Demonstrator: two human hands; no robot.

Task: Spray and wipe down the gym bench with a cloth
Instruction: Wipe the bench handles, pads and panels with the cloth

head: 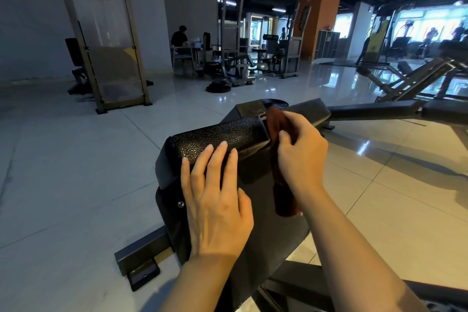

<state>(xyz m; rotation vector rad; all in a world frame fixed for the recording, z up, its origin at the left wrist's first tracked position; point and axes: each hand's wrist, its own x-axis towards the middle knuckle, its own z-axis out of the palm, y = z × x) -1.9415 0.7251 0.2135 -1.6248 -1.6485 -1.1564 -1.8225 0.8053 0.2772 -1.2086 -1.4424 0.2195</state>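
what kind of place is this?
A gym, almost certainly: the person's hands work on a padded black bench, weight machines stand across the tiled floor, and weight plates lie beside them.

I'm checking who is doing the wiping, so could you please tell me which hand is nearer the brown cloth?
Right. The right hand grips the brown cloth beside the bench pad; the left hand rests flat on the pad, apart from the cloth.
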